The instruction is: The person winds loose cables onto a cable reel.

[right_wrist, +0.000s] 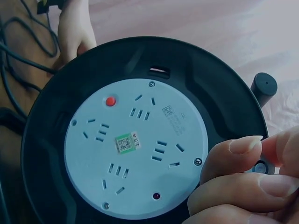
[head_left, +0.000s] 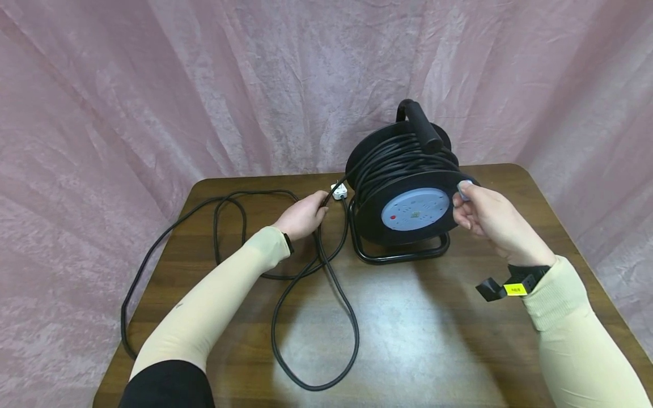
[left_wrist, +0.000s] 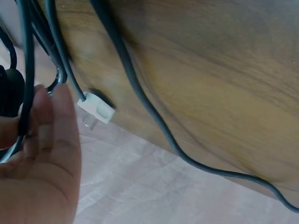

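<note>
A black cable reel (head_left: 374,221) stands on the table, with cable wound round its drum. Its front carries a grey-blue socket panel (head_left: 419,207) with a red button (right_wrist: 110,101). At the rim, my right hand (head_left: 492,218) pinches a small grey-blue knob (head_left: 463,190) between thumb and fingers; the knob is mostly hidden in the right wrist view. Left of the drum, my left hand (head_left: 304,215) holds the black cable (head_left: 343,180) between thumb and fingers where it runs up to the drum. A white plug (left_wrist: 96,107) lies just beyond that hand, near the table's back edge.
Loose cable (head_left: 355,340) lies in loops across the left and middle of the wooden table (head_left: 433,351), and one stretch hangs past the left edge. Above the reel rises a black carry handle (head_left: 423,127). A pink curtain (head_left: 285,85) hangs behind.
</note>
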Tool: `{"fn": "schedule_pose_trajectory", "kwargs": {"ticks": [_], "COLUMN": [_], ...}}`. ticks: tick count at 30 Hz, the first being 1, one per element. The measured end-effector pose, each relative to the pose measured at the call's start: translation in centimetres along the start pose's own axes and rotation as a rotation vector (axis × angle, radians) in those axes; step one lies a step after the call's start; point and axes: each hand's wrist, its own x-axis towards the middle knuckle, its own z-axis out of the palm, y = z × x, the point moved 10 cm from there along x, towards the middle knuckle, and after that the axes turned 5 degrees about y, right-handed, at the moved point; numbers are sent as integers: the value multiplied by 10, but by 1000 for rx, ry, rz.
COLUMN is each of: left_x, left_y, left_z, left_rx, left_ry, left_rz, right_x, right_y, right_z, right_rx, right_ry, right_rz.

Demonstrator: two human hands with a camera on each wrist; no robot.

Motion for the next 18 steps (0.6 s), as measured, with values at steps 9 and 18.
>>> {"fn": "schedule_pose_trajectory", "kwargs": {"ticks": [9, 18], "left_x": [2, 0], "left_y": [3, 2], "left_z": [0, 1], "left_rx": [-32, -259], "left_ry": [11, -14], "left_rz": [26, -27], "right_x": [0, 3], "right_y": [11, 20], "right_z": [-5, -9], "right_rx": [4, 3], "right_ry": [-8, -10], "right_rz": [32, 42]}}
